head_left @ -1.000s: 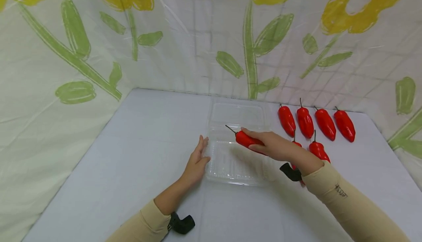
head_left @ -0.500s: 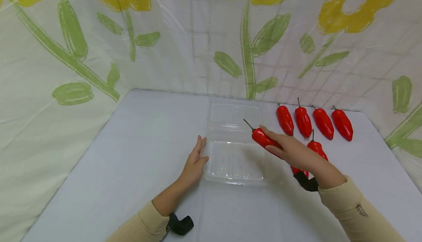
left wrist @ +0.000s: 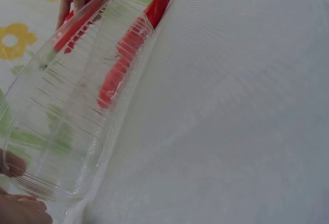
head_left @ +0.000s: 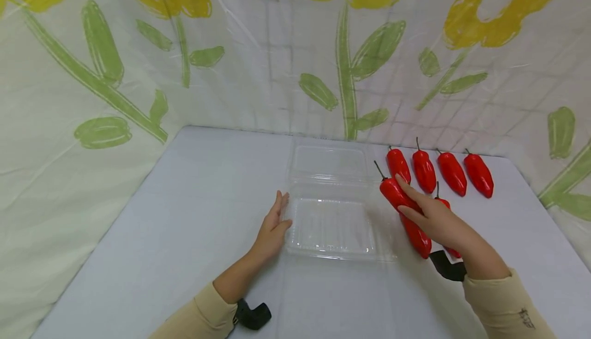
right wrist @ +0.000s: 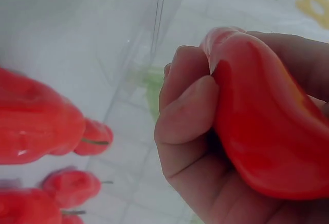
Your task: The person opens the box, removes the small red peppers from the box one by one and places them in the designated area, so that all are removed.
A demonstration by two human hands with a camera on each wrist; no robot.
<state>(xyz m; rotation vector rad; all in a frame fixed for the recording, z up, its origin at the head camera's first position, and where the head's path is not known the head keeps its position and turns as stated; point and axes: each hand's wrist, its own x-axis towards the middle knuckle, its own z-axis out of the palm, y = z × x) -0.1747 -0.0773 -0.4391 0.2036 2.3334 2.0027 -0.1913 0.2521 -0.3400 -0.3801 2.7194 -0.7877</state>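
My right hand (head_left: 436, 218) grips a glossy red pepper (head_left: 392, 190) with a thin dark stem, fingers and thumb curled round its body in the right wrist view. It is just right of a clear plastic clamshell container (head_left: 332, 231), whose lid (head_left: 330, 162) lies opened out toward the back. My left hand (head_left: 270, 226) rests against the container's left side, fingers fairly straight and thumb at the rim. Under the held pepper, another red pepper (head_left: 417, 239) lies partly hidden. A further pepper (head_left: 442, 203) shows beyond my right hand, mostly covered by it.
Several red peppers (head_left: 452, 173) lie in a row at the table's back right, stems toward the back. A white cloth covers the table (head_left: 203, 200). Behind it hangs a curtain (head_left: 249, 72) with printed yellow flowers.
My right hand has moved to the right with the pepper, from over the container to over the peppers beside it. My left hand stays at the container's left side.
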